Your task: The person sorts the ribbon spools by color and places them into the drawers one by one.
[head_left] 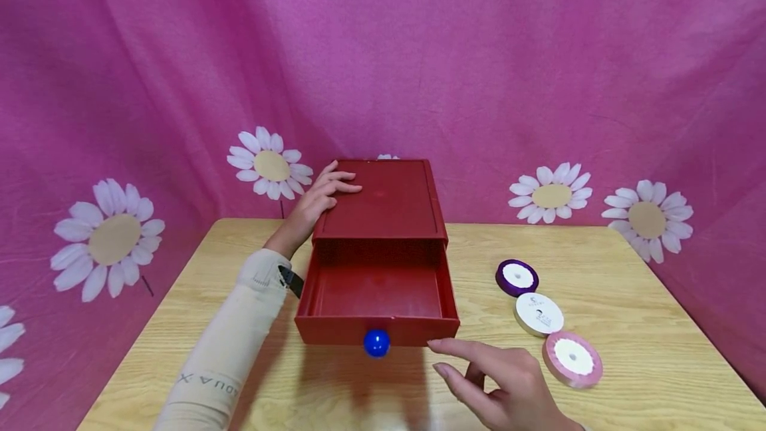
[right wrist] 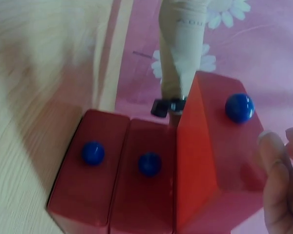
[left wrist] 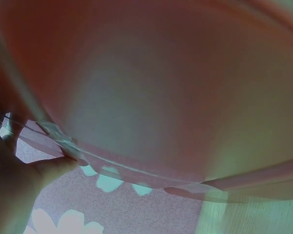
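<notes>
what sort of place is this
Probably a makeshift tabletop corner set up for recording, though I can't be sure. A pink flowered cloth hangs behind and beside a wooden table, which bears a red drawer unit and three ribbon spools.

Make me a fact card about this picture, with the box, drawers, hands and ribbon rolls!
Box: red box, on wooden table
Top drawer: pulled out
Middle drawer: closed
Bottom drawer: closed
Knobs: one round blue knob per drawer
Left hand: rests on the box's left top edge
Right hand: holds nothing, near the top drawer's front
Ribbon rolls: purple roll, white roll, pink roll
</notes>
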A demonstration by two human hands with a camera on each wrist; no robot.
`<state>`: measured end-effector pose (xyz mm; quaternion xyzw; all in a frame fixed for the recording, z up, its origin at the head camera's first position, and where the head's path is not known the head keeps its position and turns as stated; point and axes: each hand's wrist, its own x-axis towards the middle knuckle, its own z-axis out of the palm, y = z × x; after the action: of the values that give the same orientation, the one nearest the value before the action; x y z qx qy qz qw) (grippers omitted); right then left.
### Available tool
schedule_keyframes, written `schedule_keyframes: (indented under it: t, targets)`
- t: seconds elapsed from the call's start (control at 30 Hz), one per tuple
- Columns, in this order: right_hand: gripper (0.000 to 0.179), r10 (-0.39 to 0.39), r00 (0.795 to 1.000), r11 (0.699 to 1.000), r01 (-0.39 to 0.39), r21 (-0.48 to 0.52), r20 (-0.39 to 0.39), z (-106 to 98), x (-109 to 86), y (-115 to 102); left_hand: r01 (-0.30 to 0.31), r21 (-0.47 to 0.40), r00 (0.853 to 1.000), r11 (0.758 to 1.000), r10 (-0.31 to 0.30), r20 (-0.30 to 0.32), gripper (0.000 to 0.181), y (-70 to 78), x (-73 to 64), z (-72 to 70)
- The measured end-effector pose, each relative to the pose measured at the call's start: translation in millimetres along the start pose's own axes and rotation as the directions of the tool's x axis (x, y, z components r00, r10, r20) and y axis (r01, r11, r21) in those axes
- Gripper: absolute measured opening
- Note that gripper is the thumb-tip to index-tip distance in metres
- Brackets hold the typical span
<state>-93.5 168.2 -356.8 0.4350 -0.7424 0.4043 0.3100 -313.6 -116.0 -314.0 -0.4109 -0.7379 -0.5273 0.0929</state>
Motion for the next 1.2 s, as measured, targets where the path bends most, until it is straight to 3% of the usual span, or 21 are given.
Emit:
schedule_keyframes:
  t: [0.1, 0.3, 0.53, 0.63, 0.73, 0.83, 0.97, 1.07, 1.2]
  targets:
    - [0.027, 0.021, 1.000, 1.000, -0.021, -0.008, -0.008, -6.2, -1.8, 1.8, -0.011, 0.000, 1.000, 1.000, 0.011, -0.007, 0.044, -7.9, 0.1, -0.1]
    - [0.024, -0.058, 0.996, 0.998, 0.056, -0.033, -0.071, -12.9, 1.1, -0.5, -0.013, 0.025, 1.000, 1.000, 0.013, -0.015, 0.046, -40.5, -1.6, -2.8]
    - [0.023, -0.077, 0.992, 0.994, 0.068, -0.091, -0.096, -28.9, -13.0, 10.7, 0.013, -0.002, 1.000, 1.000, -0.013, -0.001, 0.043, -5.2, -3.7, 0.7]
    - [0.025, -0.072, 0.994, 0.980, 0.055, -0.190, -0.087, -38.9, -29.2, 24.6, 0.018, -0.003, 1.000, 1.000, -0.018, 0.007, 0.043, -1.6, -3.8, 2.3]
    - [0.025, -0.016, 0.998, 0.957, 0.000, -0.290, -0.054, -49.3, -48.7, 39.4, 0.011, -0.007, 1.000, 1.000, -0.011, 0.002, 0.042, -1.6, -2.7, 3.5]
    - [0.027, 0.121, 0.993, 0.921, -0.115, -0.373, -0.010, -58.9, -67.6, 50.3, 0.008, -0.012, 1.000, 1.000, -0.008, -0.008, 0.042, -3.0, -2.4, 3.5]
    - [0.045, 0.311, 0.950, 0.854, -0.269, -0.445, 0.023, -69.1, -85.3, 57.9, 0.011, -0.014, 1.000, 1.000, -0.011, -0.009, 0.043, -2.9, -3.2, 3.2]
    - [0.050, 0.358, 0.934, 0.823, -0.311, -0.474, 0.009, -73.7, -93.0, 64.0, 0.010, -0.011, 1.000, 1.000, -0.010, -0.016, 0.043, -1.8, -2.9, 3.0]
    - [0.050, 0.364, 0.930, 0.788, -0.336, -0.517, -0.049, -77.7, -101.4, 72.1, 0.012, -0.007, 1.000, 1.000, -0.012, -0.024, 0.043, -1.1, -1.7, 2.5]
